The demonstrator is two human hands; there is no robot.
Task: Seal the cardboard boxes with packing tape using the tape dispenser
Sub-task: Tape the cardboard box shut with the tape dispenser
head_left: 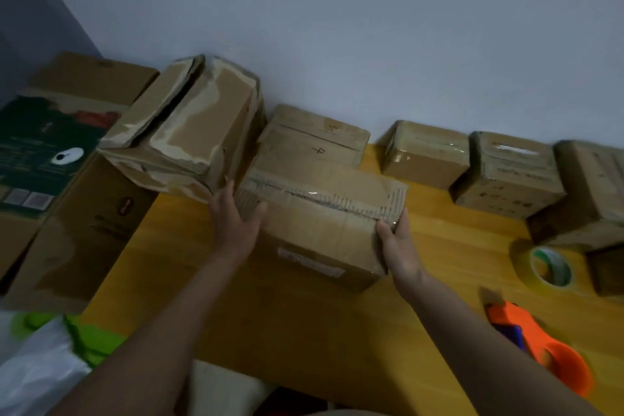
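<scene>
Person has both hands on one cardboard box [320, 230], mid-worktop [277, 331], yellow wood surface. Left hand [236, 216] lies flat against the box's left end, fingers straight and pointing away, thumb spread onto the near face. Right hand [398, 240] clamps the box's right top corner, thumb on the near face, fingers wrapped round the end. Box top carries a clear tape strip along the seam; torn corrugated edge shows; white label on the near face.

Tape dispenser [540, 344], orange with a blue part, lies on the worktop to the right, near the right forearm, untouched. Tape roll [550, 267], green-and-white core, lies flat beyond it, apart from the dispenser.

A battered box [189, 132] with peeled paper sits tilted at left, just beside the left hand. A marked box [314, 138] stands directly behind the held one. Three more taped boxes [510, 172] line the wall at right. Large printed cartons [50, 152] stand off the worktop's left edge. Green-and-white plastic bag [50, 358] bottom left, blurred.
</scene>
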